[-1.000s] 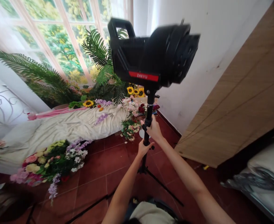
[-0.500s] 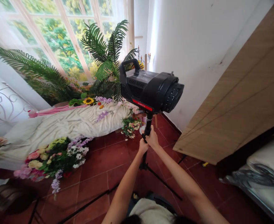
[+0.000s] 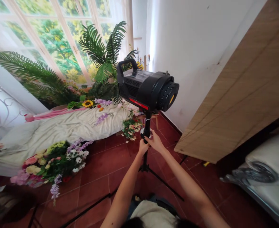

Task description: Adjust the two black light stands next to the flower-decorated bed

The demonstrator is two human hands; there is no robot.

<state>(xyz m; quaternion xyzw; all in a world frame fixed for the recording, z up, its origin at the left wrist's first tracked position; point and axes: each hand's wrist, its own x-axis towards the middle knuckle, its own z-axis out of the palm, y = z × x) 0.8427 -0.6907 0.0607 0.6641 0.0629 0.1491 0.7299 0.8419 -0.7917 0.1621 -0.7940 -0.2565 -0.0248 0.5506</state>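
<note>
A black studio light (image 3: 145, 87) with a red label and a top handle sits on a black light stand (image 3: 147, 125). My left hand (image 3: 143, 147) is wrapped around the stand's pole, just below a black clamp collar (image 3: 145, 135). On the right side of that collar, my right hand (image 3: 155, 141) has its fingers bent against the pole; what its fingertips pinch is partly hidden. The light's front faces right, with a yellow disc showing inside its rim. Below my hands, the stand's legs (image 3: 165, 184) spread over the floor.
A bed with cream cloth (image 3: 82, 123) and flower bunches (image 3: 51, 163) lies left. Palm fronds (image 3: 115, 41) stand before the window. A wooden panel (image 3: 225, 95) leans at right, near a silver-framed seat (image 3: 256, 174). Another dark lamp (image 3: 8, 204) stands lower left. Red tiles (image 3: 96, 171) cover the floor.
The light has turned slightly, so the yellow disc in its front now shows. My right hand has shifted a little lower on the pole, its fingers looser. The whole view has moved slightly.
</note>
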